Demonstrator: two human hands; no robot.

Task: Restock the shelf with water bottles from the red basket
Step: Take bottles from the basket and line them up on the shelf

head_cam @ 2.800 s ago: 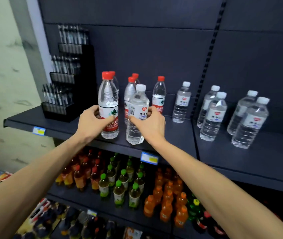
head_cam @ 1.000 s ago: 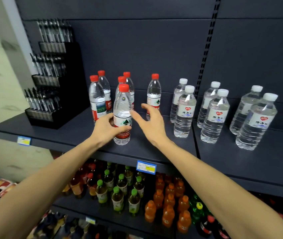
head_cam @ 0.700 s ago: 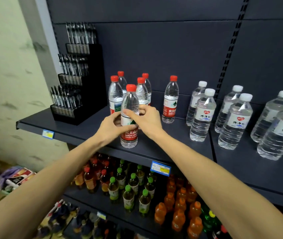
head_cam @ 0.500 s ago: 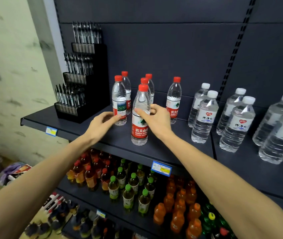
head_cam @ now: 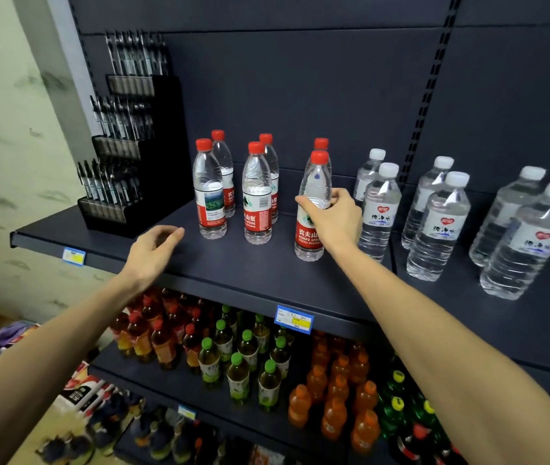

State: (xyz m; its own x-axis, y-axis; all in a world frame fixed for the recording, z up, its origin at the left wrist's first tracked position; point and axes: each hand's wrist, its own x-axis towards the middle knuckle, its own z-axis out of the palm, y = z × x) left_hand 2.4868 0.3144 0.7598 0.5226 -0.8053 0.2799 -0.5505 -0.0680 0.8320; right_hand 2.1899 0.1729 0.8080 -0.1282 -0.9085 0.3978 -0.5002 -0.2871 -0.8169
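My right hand grips a red-capped water bottle that stands upright on the dark shelf, in front of another red-capped bottle. Two pairs of red-capped bottles stand to its left. My left hand hovers over the shelf's front left part with loosely curled fingers and holds nothing. Several white-capped water bottles stand in pairs to the right. The red basket is out of view.
A black tiered pen display fills the shelf's left end. On the lower shelf stand tea bottles with green caps and orange drinks. Blue price tags hang on the shelf edge. The wall is at left.
The red-capped bottle went from my left hand to my right and moved right, in front of the single red-capped bottle. My left hand let go and drew back to the left.
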